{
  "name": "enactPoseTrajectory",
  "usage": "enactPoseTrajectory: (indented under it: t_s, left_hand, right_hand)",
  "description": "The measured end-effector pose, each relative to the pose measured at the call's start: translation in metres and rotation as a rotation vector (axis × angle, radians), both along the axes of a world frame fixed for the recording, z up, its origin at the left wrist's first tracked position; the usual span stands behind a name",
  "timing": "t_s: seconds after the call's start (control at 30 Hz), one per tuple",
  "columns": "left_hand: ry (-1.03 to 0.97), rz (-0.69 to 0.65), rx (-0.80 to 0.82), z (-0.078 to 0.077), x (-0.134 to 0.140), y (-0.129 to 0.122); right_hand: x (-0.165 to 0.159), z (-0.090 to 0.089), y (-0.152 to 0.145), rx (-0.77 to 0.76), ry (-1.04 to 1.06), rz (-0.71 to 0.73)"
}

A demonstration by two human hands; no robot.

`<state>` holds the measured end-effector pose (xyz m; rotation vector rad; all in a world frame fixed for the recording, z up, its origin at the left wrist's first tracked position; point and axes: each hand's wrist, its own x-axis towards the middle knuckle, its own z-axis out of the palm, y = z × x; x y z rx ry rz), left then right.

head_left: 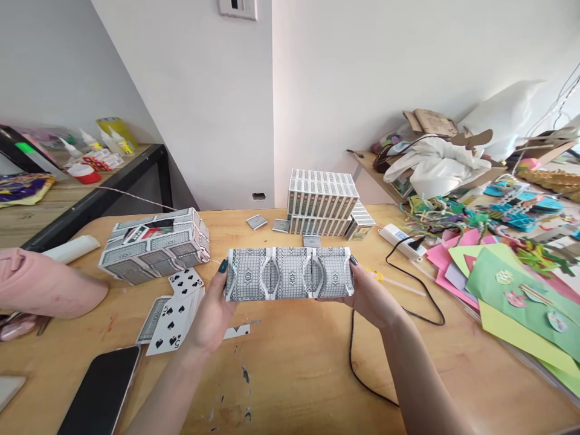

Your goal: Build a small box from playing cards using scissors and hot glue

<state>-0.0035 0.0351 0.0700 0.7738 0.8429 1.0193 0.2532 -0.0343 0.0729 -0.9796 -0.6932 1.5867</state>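
We see a smooth, pale wooden counter [294, 374], a grey-patterned block of folded paper playing cards [289, 273] with a matt finish, and beside it a glossy black glass-fronted phone [102, 389].

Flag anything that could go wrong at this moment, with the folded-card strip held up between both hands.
1. The card strip is gripped only at its ends by the left hand and right hand; its three joined sections might buckle or pull apart if squeezed.
2. The black cable runs right under the right wrist, so a forearm could snag it.
3. The loose playing cards and the phone near the left forearm could be brushed aside.
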Motion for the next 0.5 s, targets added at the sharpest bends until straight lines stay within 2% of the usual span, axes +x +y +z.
enactPoseTrajectory:
  t_s: [0.27, 0.37, 0.5]
  left_hand:
    - [0.062, 0.118, -0.116, 0.001, 0.005, 0.008]
    - [0.099, 0.215, -0.201, -0.003, 0.008, 0.012]
    - [0.073, 0.229, -0.222, -0.011, 0.011, 0.015]
  right_hand:
    - [-0.009, 0.010, -0.005, 0.006, -0.140, -0.195]
    - [-0.019, 0.018, -0.006, 0.052, -0.214, -0.263]
    - [-0.042, 0.026, -0.008, 0.099, -0.300, -0.351]
